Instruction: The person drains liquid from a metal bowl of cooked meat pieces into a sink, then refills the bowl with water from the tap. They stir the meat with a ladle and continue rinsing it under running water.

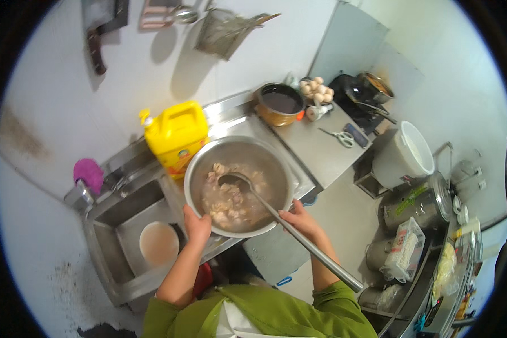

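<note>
Both my hands grip the rim of a large stainless steel bowl [282, 169] at the edge of the steel counter. My left hand [197, 226] is on its near left side, my right hand [299, 217] on its near right side. Chunks of meat [226, 207] lie in cloudy liquid inside. A long-handled metal ladle [306, 243] rests with its head in the liquid, its handle crossing the rim beside my right hand and reaching out over my right forearm. Fingers under the rim are partly hidden.
Left is a steel sink [126, 236] holding a round container of murky liquid [159, 244]. Behind the bowl stand a yellow oil jug [177, 135] and a pot of dark liquid [281, 103]. Eggs [317, 89], scissors [344, 138] and a phone [355, 135] lie farther right. A white bucket [403, 156] stands beyond.
</note>
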Demonstrator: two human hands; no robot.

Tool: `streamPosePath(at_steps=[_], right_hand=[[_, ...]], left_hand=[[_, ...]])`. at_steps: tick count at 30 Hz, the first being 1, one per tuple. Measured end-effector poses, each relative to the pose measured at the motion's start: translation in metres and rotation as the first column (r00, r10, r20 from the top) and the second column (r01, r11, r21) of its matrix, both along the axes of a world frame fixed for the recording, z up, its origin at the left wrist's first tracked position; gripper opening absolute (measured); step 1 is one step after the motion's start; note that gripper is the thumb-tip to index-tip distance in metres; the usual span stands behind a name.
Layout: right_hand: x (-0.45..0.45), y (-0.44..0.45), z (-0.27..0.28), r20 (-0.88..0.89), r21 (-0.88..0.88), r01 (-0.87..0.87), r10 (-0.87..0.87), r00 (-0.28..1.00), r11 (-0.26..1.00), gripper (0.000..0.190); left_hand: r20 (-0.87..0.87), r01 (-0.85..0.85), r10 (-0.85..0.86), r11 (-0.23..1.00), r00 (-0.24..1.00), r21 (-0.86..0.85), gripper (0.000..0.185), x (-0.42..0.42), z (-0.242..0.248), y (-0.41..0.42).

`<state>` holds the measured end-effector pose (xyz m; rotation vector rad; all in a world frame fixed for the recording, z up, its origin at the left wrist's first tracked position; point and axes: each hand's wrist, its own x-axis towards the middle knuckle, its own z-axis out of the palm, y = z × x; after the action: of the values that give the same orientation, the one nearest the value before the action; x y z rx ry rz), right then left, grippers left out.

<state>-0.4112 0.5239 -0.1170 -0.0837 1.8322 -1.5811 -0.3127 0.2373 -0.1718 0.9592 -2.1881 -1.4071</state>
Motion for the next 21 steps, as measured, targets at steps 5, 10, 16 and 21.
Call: streamPosePath(at_steps=[5, 10, 16, 21], right_hand=[[0.023, -0.039, 0.016, 0.118, -0.084, -0.057, 0.066, 0.991, 0.995, 0.074], [0.070, -0.080, 0.028, 0.167, -0.113, -0.221, 0.238, 0.957, 0.969, 0.070], [0.127, -0.137, 0.023, 0.232, -0.114, -0.400, 0.416, 0.880, 0.909, 0.070], [0.164, -0.182, 0.032, 0.272, -0.171, -0.595, 0.618, 0.738, 0.786, 0.079]], left_hand=[[-0.078, -0.091, 0.087, 0.994, 0.993, -0.060, 0.040, 0.045, 0.000, -0.016], [-0.159, -0.191, 0.198, 0.980, 0.967, 0.057, 0.045, 0.118, 0.010, -0.044], [-0.245, -0.389, 0.392, 0.919, 0.887, 0.064, 0.047, 0.230, 0.021, -0.066], [-0.217, -0.513, 0.537, 0.844, 0.815, 0.159, 0.043, 0.312, 0.024, -0.081]])
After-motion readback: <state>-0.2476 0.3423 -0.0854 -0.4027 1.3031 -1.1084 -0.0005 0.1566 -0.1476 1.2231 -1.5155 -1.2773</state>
